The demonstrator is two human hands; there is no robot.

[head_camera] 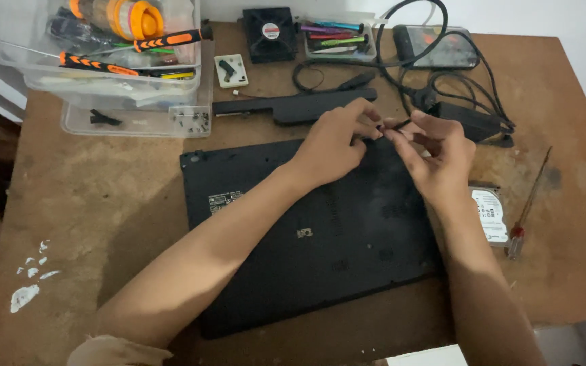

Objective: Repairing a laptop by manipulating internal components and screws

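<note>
both hands meet over the far edge of the laptop [306, 237], which lies bottom-up on the brown table [103, 203]. left hand [334, 142] has its fingers curled, tips pinched on a small dark part [393, 126]. right hand [439, 159] is also pinched, fingertips touching the same part from the other side. part looks like a thin black strip or clip, too small and blurred to tell which. it sits just above the laptop's far edge, between the two sets of fingertips.

just beyond the hands: a long black battery [293, 107] lying parallel to the laptop's far edge. right of that, a black power brick [469, 122] with looped cable [408, 41].

right of the laptop: a hard drive [491, 213], partly hidden by the right forearm. beside it a thin screwdriver [529, 203] with a red handle.

far left: stacked clear plastic bins [130, 88] holding orange-and-black screwdrivers [171, 39] and loose screws. a small white tray [230, 70] sits next to them, then a black fan [270, 32], then a clear tray of coloured tools [337, 37].

white paint flecks [28, 285] on the near-left of the table.
</note>
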